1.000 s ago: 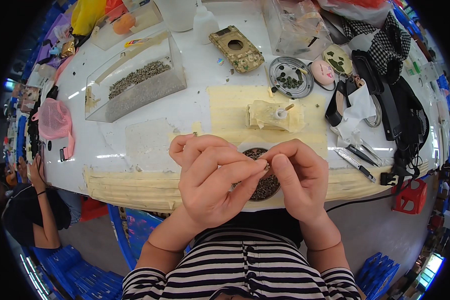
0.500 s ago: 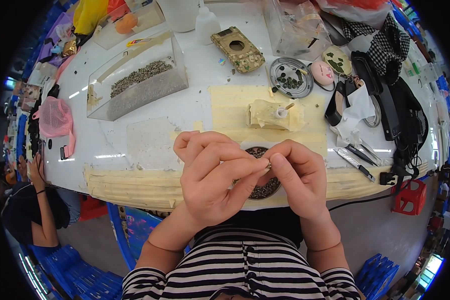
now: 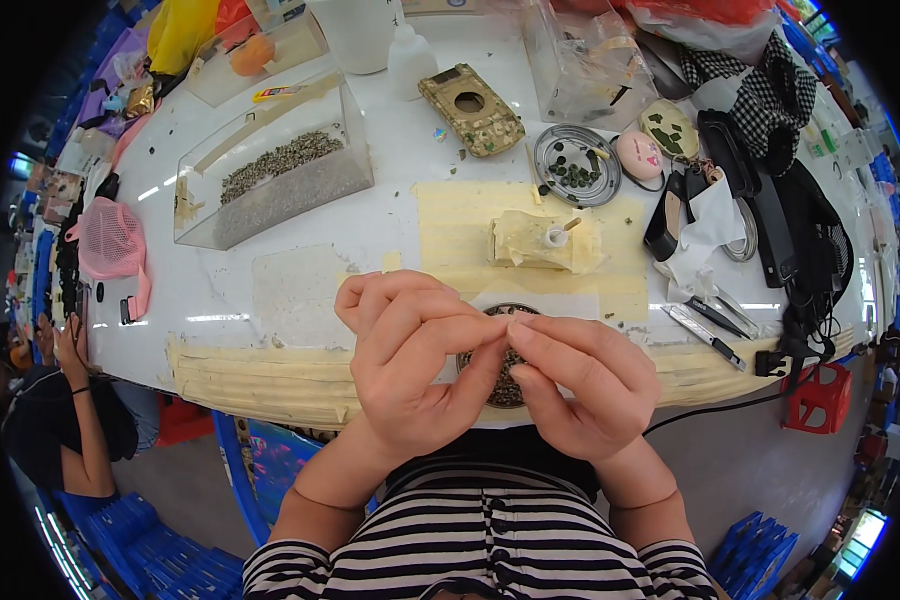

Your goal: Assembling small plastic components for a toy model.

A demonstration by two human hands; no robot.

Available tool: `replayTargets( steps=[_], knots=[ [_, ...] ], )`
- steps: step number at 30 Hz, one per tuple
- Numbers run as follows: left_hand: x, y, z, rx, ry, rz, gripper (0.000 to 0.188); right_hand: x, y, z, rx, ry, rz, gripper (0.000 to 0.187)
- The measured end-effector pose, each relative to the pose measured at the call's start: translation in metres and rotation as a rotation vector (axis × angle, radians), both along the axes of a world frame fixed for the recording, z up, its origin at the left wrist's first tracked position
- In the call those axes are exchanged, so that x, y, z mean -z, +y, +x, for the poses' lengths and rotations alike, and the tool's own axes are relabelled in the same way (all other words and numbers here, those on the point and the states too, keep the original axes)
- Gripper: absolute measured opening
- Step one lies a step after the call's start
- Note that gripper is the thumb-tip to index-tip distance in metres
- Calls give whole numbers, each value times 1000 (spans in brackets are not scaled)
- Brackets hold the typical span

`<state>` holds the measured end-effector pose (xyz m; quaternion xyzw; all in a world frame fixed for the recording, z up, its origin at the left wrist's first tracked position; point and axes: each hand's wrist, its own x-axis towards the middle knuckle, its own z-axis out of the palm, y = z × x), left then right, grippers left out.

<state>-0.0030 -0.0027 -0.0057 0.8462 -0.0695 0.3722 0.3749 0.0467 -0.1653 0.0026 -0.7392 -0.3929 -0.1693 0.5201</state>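
Observation:
My left hand point(image 3: 410, 365) and my right hand point(image 3: 592, 385) meet fingertip to fingertip near the table's front edge. Both are closed in a pinch, and whatever is between the fingertips is hidden or too small to name. Below them is a round dish point(image 3: 510, 306) of small brownish-grey pieces, partly covered by my fingers. Just beyond it, a block wrapped in masking tape point(image 3: 515, 240) carries a small white cup with a thin stick in it. Farther back lies a tan camouflage model tank hull point(image 3: 490, 132) with a round hole in its top.
A clear bin point(image 3: 310, 200) of small grey pieces stands at left, near a pink mesh pouch point(image 3: 110, 240). At right are a round tray point(image 3: 610, 185) of dark green parts, a utility knife point(image 3: 705, 337), tweezers point(image 3: 738, 312) and black straps. Another person's arm point(image 3: 88, 420) shows far left.
A small greenish piece showed between my fingertips before; it is now out of sight. My right hand has rotated, its thumb dropping lower, and the hands have shifted slightly left.

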Motion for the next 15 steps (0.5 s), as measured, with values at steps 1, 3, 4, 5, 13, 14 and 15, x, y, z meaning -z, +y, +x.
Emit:
replayTargets(
  steps=[1, 3, 4, 5, 13, 14, 15],
  knots=[
    [1, 0, 0, 0, 3, -6, 23, 1, 0, 0, -1, 28, 14, 25],
    [-1, 1, 0, 10, 3, 1, 23, 0, -1, 2, -29, 144, 47, 23],
    [-1, 1, 0, 15, 3, 5, 23, 0, -2, 3, -43, 203, 64, 22],
    [-2, 2, -1, 25, 11, 10, 23, 0, -3, 4, -63, 255, 66, 22],
    [-3, 1, -3, 41, 42, 65, 27, 4, -7, 9, -163, 555, 140, 20],
    [-3, 1, -3, 35, 48, 71, 27, 4, -7, 9, -135, 499, 118, 20],
    [-4, 1, -3, 29, 54, 77, 27, 2, -7, 9, -106, 442, 97, 21]
  ],
)
